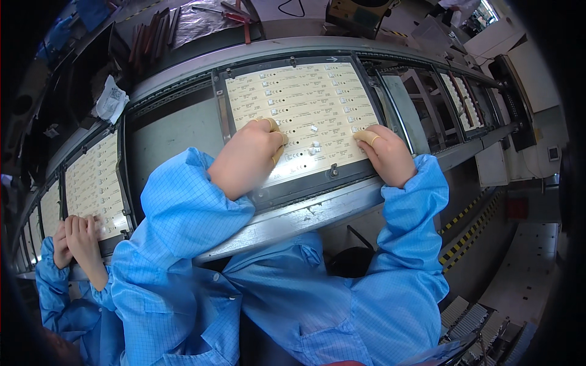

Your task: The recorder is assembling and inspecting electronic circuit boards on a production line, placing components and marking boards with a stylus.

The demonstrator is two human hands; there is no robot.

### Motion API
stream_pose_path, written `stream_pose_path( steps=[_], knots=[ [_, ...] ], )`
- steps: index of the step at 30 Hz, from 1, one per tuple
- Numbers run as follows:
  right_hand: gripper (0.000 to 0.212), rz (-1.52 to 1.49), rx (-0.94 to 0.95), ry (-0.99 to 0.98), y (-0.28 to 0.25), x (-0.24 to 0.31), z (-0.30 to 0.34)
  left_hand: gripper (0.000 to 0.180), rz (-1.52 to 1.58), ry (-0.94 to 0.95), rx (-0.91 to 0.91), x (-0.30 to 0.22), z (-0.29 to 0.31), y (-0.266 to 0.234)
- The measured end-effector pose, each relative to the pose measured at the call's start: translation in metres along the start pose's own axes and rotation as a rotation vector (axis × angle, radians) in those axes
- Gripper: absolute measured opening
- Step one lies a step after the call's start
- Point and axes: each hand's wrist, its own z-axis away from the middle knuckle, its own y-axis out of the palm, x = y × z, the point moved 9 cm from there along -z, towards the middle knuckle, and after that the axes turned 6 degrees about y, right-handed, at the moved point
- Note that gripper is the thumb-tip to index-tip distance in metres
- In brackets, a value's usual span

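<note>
A cream circuit board panel (308,110) lies in a black carrier frame (293,186) in front of me. Small white connectors stand on it in two columns. My left hand (253,149), with yellow finger cots, is closed with its fingertips down at the left column; whatever they pinch is hidden. At the lower end of the right column, my right hand (389,155) has thumb and finger pressed together at the board, also in a finger cot. Its fingers cover what is between them. Between my hands, loose white connectors (315,148) and another small white connector (314,129) lie on the panel.
The carrier rests on a metal-railed conveyor (287,213). A co-worker's hands (79,241) are at another panel (94,183) on the left. A crumpled white bag (112,100) sits on the far rail. Tools (229,13) lie beyond, and another framed panel (462,100) is at right.
</note>
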Motion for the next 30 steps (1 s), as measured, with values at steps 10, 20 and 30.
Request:
stream_pose_path(
  steps=[10, 20, 30],
  knots=[
    [0.012, -0.011, -0.035, 0.023, -0.002, -0.003, 0.0, 0.012, -0.308, 0.099, 0.245, -0.024, -0.01, 0.011],
    [0.013, -0.015, -0.051, 0.013, -0.001, -0.005, 0.001, 0.01, -0.143, 0.112, 0.162, -0.017, -0.007, 0.0],
    [0.017, 0.169, 0.085, 0.012, 0.004, 0.012, -0.003, 0.017, 0.104, 0.152, 0.069, -0.01, -0.058, 0.02]
  ],
)
